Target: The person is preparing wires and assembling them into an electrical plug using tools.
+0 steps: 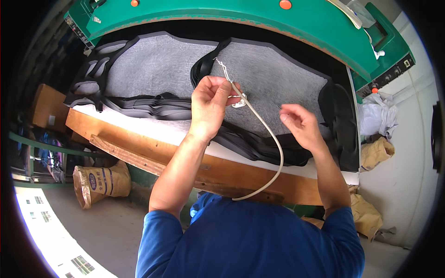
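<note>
Head view, looking down over a blue-shirted torso at a cutting bench: left hand (209, 104) closing around the upper end of a pale cord (273, 153), pinching it together with a small white tag (239, 101) and a thin white chain (222, 68) trailing up from the fist. Cord looping down in a long curve off the wooden bench edge (153, 155) and ending near the shirt. Right hand (300, 124) hovering just beside the cord, fingers loosely curled and holding nothing, not touching it. Lying beneath both hands, grey felt sheets (160, 67) edged with black cut-out strips (153, 105), under the green press head (241, 11). Judging by this, cord gathered up in one fist only, free length hanging loose and not yet taken in hand. Brown sacks (99, 183) slumping on the floor at left.
</note>
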`<action>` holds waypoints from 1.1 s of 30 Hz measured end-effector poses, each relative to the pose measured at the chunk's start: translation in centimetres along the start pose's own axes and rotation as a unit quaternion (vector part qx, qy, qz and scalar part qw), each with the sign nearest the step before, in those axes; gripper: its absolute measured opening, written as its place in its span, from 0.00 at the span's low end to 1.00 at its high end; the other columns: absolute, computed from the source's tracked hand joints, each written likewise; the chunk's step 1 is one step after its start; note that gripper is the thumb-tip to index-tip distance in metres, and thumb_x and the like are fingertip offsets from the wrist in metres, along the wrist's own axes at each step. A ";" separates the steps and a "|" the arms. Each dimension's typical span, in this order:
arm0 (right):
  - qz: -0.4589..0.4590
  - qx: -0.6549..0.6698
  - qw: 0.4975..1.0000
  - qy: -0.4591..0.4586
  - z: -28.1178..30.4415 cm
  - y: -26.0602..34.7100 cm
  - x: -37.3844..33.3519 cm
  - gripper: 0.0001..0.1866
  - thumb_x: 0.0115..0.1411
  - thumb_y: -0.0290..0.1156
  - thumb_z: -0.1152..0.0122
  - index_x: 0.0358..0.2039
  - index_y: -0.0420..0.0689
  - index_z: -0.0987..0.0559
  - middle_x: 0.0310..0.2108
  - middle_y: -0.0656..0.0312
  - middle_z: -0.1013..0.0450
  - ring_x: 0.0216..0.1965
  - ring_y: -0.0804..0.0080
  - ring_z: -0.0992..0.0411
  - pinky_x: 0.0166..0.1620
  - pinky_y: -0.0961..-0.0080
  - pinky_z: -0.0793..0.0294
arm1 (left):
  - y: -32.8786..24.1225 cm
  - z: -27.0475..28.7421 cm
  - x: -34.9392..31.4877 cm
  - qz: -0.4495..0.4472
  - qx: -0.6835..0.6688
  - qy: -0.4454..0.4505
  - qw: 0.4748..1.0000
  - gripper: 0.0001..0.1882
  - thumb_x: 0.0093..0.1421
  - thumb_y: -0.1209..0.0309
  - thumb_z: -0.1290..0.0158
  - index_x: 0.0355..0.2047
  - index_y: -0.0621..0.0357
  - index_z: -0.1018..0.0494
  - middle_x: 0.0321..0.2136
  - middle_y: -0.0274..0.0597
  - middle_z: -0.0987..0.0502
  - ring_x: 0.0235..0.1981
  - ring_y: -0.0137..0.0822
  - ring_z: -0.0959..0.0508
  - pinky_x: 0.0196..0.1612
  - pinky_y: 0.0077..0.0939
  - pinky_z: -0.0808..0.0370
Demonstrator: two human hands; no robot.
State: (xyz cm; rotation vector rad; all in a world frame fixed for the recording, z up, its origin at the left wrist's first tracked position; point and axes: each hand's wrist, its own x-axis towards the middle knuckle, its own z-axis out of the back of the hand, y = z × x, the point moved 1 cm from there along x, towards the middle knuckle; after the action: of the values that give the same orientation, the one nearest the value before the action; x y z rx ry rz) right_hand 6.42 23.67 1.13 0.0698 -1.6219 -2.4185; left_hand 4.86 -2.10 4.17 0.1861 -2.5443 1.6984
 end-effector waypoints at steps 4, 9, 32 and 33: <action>-0.105 0.109 0.964 0.220 -2.9 2.9 -0.1 0.12 0.64 0.30 0.45 0.46 0.38 0.26 0.27 0.62 0.24 0.18 0.86 0.35 0.20 0.87 0.37 | -0.1 -0.2 -0.2 -0.019 -0.012 -0.002 1.000 0.06 0.66 0.73 0.54 0.39 0.64 0.33 0.35 0.49 0.22 0.36 0.36 0.19 0.40 0.27 0.20; -0.092 0.177 0.959 0.202 -4.4 2.7 -0.5 0.07 0.63 0.29 0.44 0.36 0.38 0.25 0.25 0.60 0.24 0.15 0.86 0.35 0.17 0.87 0.39 | -0.5 0.6 -1.7 -0.031 -0.053 -0.016 0.998 0.06 0.65 0.72 0.52 0.39 0.61 0.31 0.35 0.45 0.21 0.35 0.32 0.20 0.41 0.25 0.20; -0.032 0.244 0.894 0.376 -26.3 11.1 -2.2 0.05 0.62 0.25 0.43 0.33 0.37 0.29 0.27 0.58 0.24 0.23 0.76 0.25 0.26 0.81 0.24 | -3.8 14.9 -15.5 -0.060 0.027 -0.145 0.987 0.12 0.68 0.67 0.55 0.42 0.65 0.29 0.28 0.38 0.24 0.27 0.23 0.26 0.31 0.16 0.26; -0.035 0.239 0.889 0.389 -27.8 12.5 -2.1 0.05 0.63 0.24 0.45 0.38 0.36 0.28 0.27 0.58 0.25 0.25 0.75 0.25 0.30 0.80 0.22 | -4.8 16.7 -15.6 -0.076 0.040 -0.156 0.984 0.12 0.68 0.67 0.55 0.42 0.64 0.29 0.28 0.37 0.24 0.27 0.23 0.26 0.32 0.16 0.26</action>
State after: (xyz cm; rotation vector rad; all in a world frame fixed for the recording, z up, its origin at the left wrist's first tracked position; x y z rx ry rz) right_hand 15.10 -5.65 1.66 1.0406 -1.7246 -1.5961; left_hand 21.06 -18.46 0.12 0.6837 -2.5847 1.8392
